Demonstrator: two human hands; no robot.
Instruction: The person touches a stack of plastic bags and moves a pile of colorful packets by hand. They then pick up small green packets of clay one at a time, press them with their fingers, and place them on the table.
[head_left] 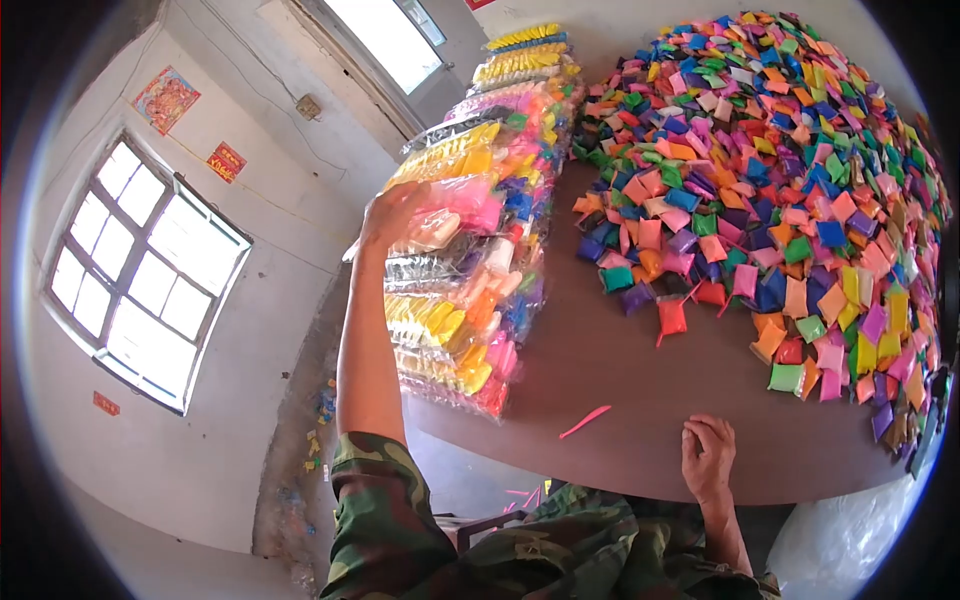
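My left hand (pixel 393 212) reaches to the stack of clear bags (pixel 450 160) filled with coloured packets. Its fingers are closed on the edge of a bag with pink contents (pixel 462 197), near the left side of the stack. My right hand (pixel 708 455) is over the near edge of the brown table (pixel 640 400), with its fingers curled; whether they hold anything is too small to tell. A loose pink plastic tool (pixel 585 421) lies on the table between the two hands. Beyond the right hand is a large heap of small coloured packets (pixel 740 180).
A red packet (pixel 672 318) lies at the heap's near edge. Small scraps (pixel 313 445) are on the floor at the left, below a wall with a window (pixel 150 270). A clear plastic bag (pixel 845 535) hangs or stands under the table's right side.
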